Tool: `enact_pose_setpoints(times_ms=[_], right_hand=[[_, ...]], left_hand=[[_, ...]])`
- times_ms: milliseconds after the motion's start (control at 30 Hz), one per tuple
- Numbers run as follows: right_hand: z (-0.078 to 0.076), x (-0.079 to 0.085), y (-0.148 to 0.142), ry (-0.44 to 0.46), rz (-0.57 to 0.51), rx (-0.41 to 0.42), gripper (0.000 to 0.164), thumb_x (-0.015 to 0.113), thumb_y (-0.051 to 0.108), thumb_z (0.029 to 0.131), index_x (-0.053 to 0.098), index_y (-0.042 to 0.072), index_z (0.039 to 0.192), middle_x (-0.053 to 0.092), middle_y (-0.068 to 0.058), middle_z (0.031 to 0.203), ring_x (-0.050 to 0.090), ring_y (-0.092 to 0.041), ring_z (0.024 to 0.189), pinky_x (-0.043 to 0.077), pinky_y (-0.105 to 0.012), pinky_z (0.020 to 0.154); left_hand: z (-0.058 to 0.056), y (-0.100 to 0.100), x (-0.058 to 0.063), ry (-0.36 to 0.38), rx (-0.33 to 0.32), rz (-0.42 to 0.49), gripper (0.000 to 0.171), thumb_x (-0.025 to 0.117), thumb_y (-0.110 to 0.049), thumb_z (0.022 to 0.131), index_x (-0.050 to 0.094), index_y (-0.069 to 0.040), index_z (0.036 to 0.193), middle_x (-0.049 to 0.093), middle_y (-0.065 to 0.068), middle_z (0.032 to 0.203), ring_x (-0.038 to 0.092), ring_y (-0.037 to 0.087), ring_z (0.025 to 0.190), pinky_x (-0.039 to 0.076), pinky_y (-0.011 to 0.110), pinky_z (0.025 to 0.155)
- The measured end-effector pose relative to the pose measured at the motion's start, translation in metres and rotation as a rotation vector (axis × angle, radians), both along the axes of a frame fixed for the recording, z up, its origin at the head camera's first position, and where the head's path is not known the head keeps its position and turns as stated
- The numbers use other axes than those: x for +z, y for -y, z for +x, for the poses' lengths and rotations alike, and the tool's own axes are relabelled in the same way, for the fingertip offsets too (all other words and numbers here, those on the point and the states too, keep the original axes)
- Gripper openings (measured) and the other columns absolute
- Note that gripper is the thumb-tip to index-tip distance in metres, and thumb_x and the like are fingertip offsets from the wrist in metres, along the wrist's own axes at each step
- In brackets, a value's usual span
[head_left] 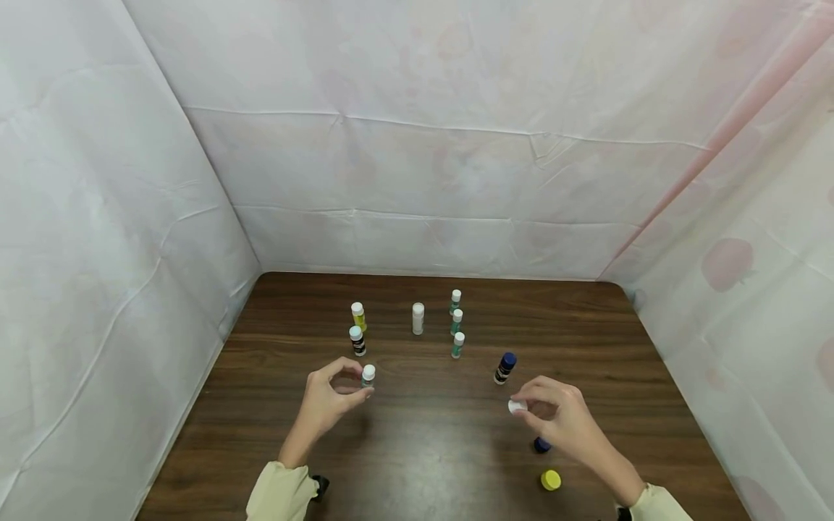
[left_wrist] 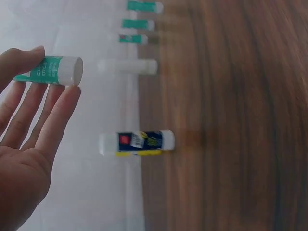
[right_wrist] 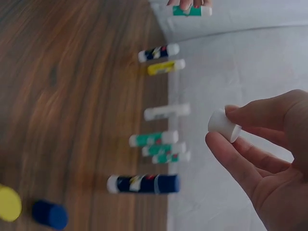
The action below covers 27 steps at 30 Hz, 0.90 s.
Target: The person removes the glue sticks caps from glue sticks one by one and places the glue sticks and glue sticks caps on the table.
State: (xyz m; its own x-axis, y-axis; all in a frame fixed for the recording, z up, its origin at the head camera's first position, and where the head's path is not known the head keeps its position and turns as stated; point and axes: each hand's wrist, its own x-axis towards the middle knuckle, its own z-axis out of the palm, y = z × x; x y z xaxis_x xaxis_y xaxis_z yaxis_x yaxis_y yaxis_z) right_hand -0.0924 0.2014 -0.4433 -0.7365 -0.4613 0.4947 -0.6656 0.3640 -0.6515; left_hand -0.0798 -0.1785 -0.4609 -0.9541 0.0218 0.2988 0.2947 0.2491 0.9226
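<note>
My left hand (head_left: 323, 398) holds a green glue stick (left_wrist: 45, 70) upright above the table, thumb on one side and fingers on the other. Its white top shows in the head view; whether that is a cap, I cannot tell. A white cap (right_wrist: 224, 126) is pinched between the thumb and fingers of my right hand (head_left: 565, 421), apart from any stick. Just beyond that hand stands a navy glue stick with a blue top (head_left: 504, 367). Behind my left hand are a navy glue stick with a white top (head_left: 357, 341) and a yellow glue stick (head_left: 359, 317).
A white glue stick (head_left: 418, 318) stands at the back middle. To its right, green glue sticks (head_left: 458, 346) form a row. A blue cap (head_left: 542, 445) and a yellow cap (head_left: 550, 480) lie by my right forearm. White cloth (head_left: 417, 174) hangs around the brown table (head_left: 417, 449).
</note>
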Motion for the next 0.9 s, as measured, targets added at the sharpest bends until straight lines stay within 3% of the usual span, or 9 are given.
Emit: enact_pose_setpoints(times_ms=[167,267,433,667,900], right_hand=[[-0.003,-0.016,-0.012,0.057,0.051,-0.077,0.03,0.078,-0.011,0.066,0.07,0.007,0.089,0.065,-0.003,0.084,0.062,-0.012,0.068,0.054,-0.024,0.053],[-0.007,-0.027,-0.019,0.098,0.112,-0.146,0.03,0.078,-0.011,0.066,0.068,0.008,0.087,0.065,-0.001,0.081,0.061,-0.01,0.067,0.053,-0.024,0.053],[-0.014,-0.049,-0.03,0.155,0.197,-0.234,0.026,0.078,-0.01,0.067,0.065,0.007,0.082,0.063,0.0,0.078,0.059,-0.007,0.066,0.052,-0.023,0.054],[-0.024,-0.077,-0.037,0.249,0.283,-0.328,0.02,0.077,-0.007,0.068,0.067,0.006,0.079,0.06,0.0,0.076,0.057,-0.007,0.062,0.049,-0.022,0.052],[-0.03,-0.102,-0.039,0.321,0.371,-0.373,0.016,0.075,-0.005,0.07,0.066,0.008,0.074,0.058,-0.001,0.072,0.053,-0.008,0.06,0.045,-0.022,0.05]], left_hand=[[-0.011,0.009,-0.018,0.069,0.055,0.045,0.028,0.076,0.014,0.068,0.061,0.006,0.089,0.065,0.02,0.091,0.066,0.039,0.083,0.057,0.033,0.068],[-0.021,0.016,-0.041,0.094,0.106,0.051,0.029,0.078,0.014,0.066,0.061,0.004,0.088,0.065,0.019,0.091,0.066,0.037,0.084,0.057,0.035,0.069],[-0.036,0.026,-0.075,0.089,0.2,-0.042,0.031,0.083,0.007,0.063,0.063,-0.004,0.084,0.067,0.01,0.086,0.066,0.027,0.086,0.056,0.04,0.073],[-0.042,0.032,-0.094,0.151,0.252,-0.132,0.031,0.084,0.001,0.064,0.062,-0.01,0.083,0.068,0.004,0.084,0.067,0.021,0.081,0.053,0.041,0.076],[-0.044,0.032,-0.101,0.17,0.286,-0.157,0.032,0.084,0.001,0.063,0.062,-0.01,0.082,0.069,0.004,0.082,0.067,0.022,0.081,0.049,0.043,0.079]])
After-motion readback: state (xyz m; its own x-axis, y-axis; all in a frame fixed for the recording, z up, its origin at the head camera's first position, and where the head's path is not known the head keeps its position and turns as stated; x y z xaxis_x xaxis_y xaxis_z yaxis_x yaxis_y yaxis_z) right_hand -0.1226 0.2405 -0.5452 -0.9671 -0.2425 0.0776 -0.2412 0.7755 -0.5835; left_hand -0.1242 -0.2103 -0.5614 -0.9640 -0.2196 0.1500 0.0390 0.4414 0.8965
